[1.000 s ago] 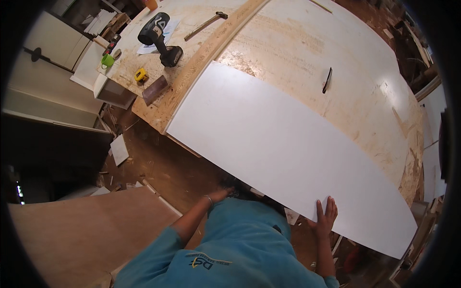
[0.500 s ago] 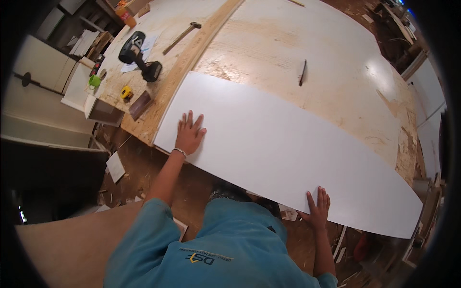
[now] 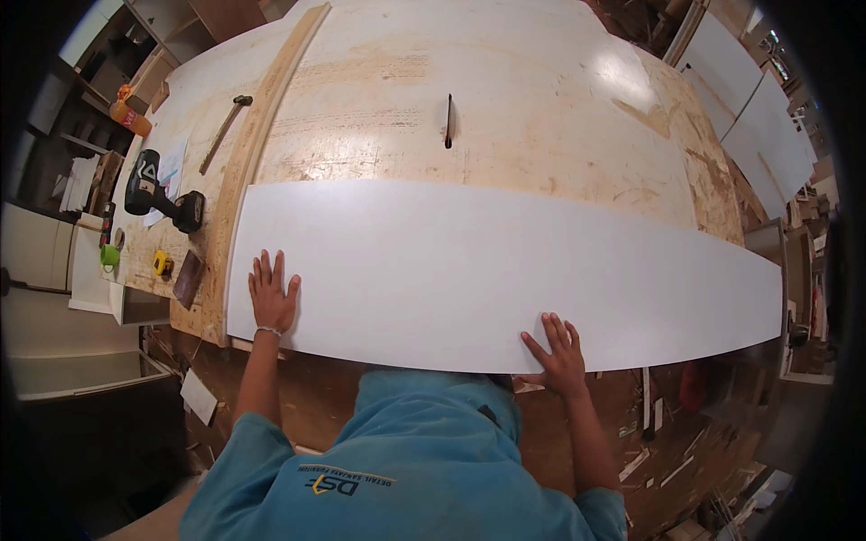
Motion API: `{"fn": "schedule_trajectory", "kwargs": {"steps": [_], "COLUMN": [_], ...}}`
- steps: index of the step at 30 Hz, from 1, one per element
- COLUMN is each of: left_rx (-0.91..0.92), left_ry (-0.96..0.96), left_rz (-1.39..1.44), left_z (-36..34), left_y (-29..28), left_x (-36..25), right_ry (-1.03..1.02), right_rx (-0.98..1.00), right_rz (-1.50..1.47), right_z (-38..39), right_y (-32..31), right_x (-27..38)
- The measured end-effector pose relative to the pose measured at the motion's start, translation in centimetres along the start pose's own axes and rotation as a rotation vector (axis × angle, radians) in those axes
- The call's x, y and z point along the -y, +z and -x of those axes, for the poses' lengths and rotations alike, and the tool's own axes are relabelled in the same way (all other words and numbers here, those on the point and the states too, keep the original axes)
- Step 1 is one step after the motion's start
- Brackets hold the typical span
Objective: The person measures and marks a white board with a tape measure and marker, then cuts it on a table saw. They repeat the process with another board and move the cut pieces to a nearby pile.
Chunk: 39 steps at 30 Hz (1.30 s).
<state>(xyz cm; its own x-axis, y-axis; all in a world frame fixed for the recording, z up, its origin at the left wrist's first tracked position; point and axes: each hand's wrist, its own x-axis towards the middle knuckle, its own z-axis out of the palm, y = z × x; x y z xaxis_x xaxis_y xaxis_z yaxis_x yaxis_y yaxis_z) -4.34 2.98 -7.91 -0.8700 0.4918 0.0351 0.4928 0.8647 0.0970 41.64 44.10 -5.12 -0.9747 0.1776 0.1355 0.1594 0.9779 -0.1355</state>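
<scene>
- Since the earlier frame, the white panel (image 3: pixel 487 270) is being swung square-on, its long axis now running left to right before both hands.
- Left hand (image 3: pixel 271 296) is being pressed flat, fingers spread, on the panel's near-left corner.
- Right hand (image 3: pixel 561 356) is being laid flat, fingers splayed, at the near edge.
- Saw blade (image 3: pixel 448 121) is seen straight beyond the panel, somewhat nearer the right hand.

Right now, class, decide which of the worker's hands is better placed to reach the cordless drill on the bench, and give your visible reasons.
Left. The left hand lies flat near the left end of the white board, on the drill's side. The right hand presses the board's near edge, farther right.
</scene>
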Motion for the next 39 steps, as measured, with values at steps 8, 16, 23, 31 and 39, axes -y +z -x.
{"fn": "schedule_trajectory", "kwargs": {"steps": [8,16,23,31,39], "left_rx": [-0.020,-0.019,-0.103,-0.023,0.031], "left_ry": [0.004,-0.020,0.000,-0.070,-0.140], "left_rz": [-0.012,-0.033,0.011,0.016,-0.026], "left_z": [-2.9,-5.9,-6.5,-6.7,-8.1], "left_y": [-0.2,-0.2,0.6,0.6,0.0], "left_x": [-0.9,-1.7,-1.2,-1.4,-2.4], "right_ry": [0.015,-0.008,0.102,0.077,0.044], "right_rx": [-0.010,-0.011,0.090,0.039,0.016], "right_rz": [-0.004,-0.023,-0.070,-0.030,-0.009], "right_z": [-2.2,-5.1,-5.6,-5.3,-5.9], "right_y": [0.6,0.3,0.5,0.8,0.6], "right_x": [-0.6,-2.8,-2.8,-1.6,-2.2]}}
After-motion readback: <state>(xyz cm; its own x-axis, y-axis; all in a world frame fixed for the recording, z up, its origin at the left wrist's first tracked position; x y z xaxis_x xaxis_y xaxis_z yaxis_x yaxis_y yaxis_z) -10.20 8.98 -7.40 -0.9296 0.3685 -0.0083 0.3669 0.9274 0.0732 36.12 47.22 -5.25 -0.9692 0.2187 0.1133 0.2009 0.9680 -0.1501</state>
